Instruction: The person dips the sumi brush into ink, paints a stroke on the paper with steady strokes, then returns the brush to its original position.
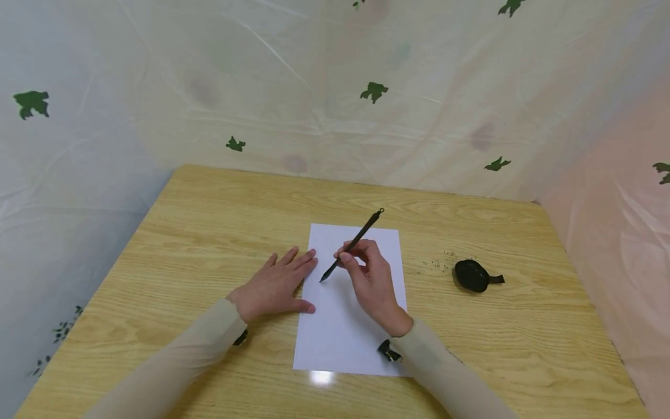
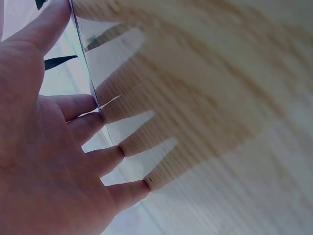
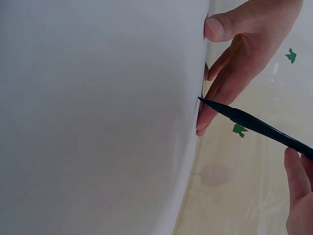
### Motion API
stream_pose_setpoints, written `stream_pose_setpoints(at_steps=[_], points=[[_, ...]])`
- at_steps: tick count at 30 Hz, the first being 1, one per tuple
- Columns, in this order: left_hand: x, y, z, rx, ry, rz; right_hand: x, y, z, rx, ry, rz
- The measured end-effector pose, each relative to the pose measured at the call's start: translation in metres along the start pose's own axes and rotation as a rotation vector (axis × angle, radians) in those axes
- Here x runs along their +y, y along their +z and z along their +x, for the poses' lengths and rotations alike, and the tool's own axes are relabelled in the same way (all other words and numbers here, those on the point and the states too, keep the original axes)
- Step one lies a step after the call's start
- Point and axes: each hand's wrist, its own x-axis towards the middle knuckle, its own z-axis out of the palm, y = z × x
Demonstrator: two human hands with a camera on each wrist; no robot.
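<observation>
In the head view a white sheet of paper (image 1: 335, 337) lies on the wooden table. My right hand (image 1: 369, 279) pinches a dark writing brush (image 1: 361, 234) between thumb and fingers, its shaft slanting up to the right. The brush's pointed tip is right at the paper, left of the sheet's middle. My left hand (image 1: 277, 285) rests with spread fingers across the paper's left edge, thumb and fingertips on the sheet. In the right wrist view the brush (image 3: 259, 128) points at the paper (image 3: 98, 117), and the left hand (image 3: 249, 54) shows behind it.
To the right on the table (image 1: 523, 337) stands a small black dish with a short handle (image 1: 472, 276). Small dark specks (image 1: 442, 262) lie beside it. A pale curtain (image 1: 314, 87) with green bird shapes hangs behind and along both sides.
</observation>
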Motion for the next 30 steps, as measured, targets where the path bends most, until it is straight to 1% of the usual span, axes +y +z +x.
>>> stream_pose_setpoints(at_steps=[15, 22, 30], points=[[-0.0007, -0.0006, 0.0000, 0.001, 0.001, -0.008, 0.0001, -0.0004, 0.0000, -0.008, 0.000, -0.006], [-0.0002, -0.0007, 0.0008, -0.018, -0.015, -0.006, 0.0016, -0.0005, -0.0004, -0.015, 0.005, -0.005], [-0.0002, -0.0002, 0.0002, -0.006, -0.005, -0.005, 0.0008, -0.0014, -0.0012, -0.013, 0.007, -0.019]])
